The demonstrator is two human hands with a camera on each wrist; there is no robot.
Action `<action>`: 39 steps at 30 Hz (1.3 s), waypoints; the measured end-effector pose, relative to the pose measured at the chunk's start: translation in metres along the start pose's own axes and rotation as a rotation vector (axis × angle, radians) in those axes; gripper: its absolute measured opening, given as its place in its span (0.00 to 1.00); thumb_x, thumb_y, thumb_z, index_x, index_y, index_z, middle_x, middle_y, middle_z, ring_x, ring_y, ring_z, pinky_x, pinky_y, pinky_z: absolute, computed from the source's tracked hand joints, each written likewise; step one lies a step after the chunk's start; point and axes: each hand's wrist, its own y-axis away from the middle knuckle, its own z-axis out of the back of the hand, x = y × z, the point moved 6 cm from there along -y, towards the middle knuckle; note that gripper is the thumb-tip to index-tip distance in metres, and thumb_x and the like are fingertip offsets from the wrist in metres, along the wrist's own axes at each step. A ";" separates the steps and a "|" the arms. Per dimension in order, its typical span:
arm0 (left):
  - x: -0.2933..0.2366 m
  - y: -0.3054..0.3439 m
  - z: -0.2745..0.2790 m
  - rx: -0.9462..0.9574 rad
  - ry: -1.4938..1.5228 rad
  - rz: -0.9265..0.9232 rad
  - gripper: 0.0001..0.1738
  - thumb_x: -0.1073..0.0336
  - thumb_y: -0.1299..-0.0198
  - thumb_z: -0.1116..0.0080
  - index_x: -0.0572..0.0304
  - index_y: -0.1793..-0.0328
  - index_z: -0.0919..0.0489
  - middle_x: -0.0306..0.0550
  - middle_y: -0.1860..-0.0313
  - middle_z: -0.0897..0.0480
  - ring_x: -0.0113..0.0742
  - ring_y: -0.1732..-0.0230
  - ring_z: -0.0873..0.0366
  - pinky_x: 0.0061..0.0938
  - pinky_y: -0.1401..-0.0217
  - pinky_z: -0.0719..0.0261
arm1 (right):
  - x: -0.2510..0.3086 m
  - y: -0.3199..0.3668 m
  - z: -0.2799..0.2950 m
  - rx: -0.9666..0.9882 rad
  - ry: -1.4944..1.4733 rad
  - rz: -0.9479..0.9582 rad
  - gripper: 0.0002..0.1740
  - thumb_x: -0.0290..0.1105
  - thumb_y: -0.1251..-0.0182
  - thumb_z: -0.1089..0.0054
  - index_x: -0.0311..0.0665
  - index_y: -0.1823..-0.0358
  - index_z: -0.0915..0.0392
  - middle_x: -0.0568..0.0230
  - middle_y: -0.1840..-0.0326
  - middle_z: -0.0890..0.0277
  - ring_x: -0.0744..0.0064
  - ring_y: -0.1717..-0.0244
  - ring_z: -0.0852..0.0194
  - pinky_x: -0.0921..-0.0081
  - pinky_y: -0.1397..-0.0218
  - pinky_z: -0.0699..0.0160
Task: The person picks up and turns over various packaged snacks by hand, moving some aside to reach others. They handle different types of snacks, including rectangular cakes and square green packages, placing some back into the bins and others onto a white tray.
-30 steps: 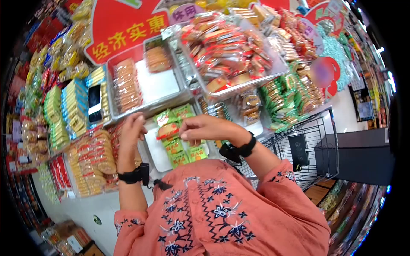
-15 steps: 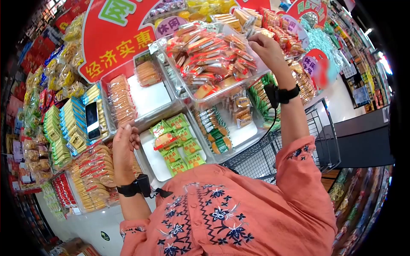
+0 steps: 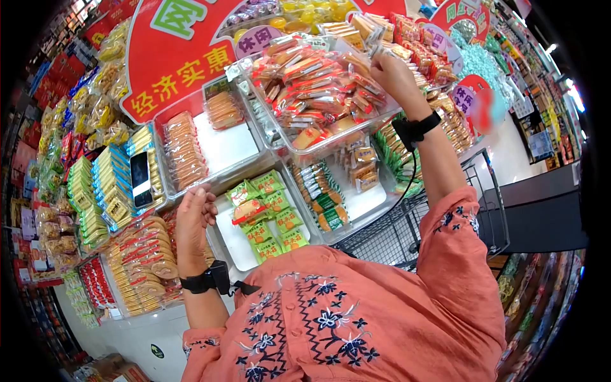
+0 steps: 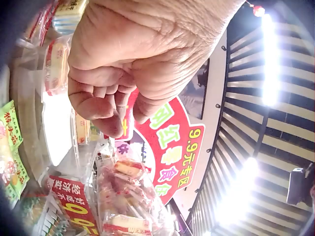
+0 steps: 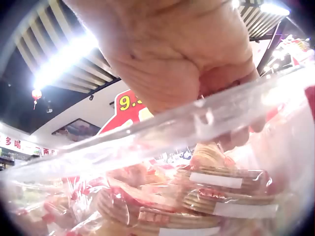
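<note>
My right hand [image 3: 396,77] reaches to the right-hand side of a clear plastic bin [image 3: 305,153] heaped with red-and-clear wrapped snack packets [image 3: 312,76]. In the right wrist view its fingers [image 5: 236,137] bend down behind the bin's rim, close to a wrapped packet [image 5: 211,153]; I cannot tell whether they pinch it. My left hand [image 3: 196,213] hovers loosely curled with nothing in it, by the left edge of a tray [image 3: 232,245] of green packets [image 3: 264,213]. In the left wrist view the left hand's fingers [image 4: 98,105] hang bent, thumb near them.
Behind the left hand stands a bin with a row of long wrapped snacks [image 3: 183,149]. A phone [image 3: 140,178] lies on packets at left. A red sign [image 3: 172,63] rises behind. A wire shopping cart [image 3: 484,210] stands at right, near green-and-white striped packets [image 3: 328,197].
My right hand has gone from above the green packets to the right side of the heaped bin, then shifted slightly there. The left hand has stayed near the tray's left edge.
</note>
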 end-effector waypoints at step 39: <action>-0.016 0.031 -0.033 0.138 -0.119 -0.020 0.24 0.57 0.25 0.48 0.58 0.28 0.26 0.34 0.54 0.15 0.19 0.62 0.23 0.18 0.61 0.26 | 0.280 0.149 -0.086 0.544 -1.411 -0.111 0.16 0.31 0.25 0.44 0.29 0.41 0.26 0.58 0.54 0.19 0.73 0.60 0.17 0.76 0.60 0.19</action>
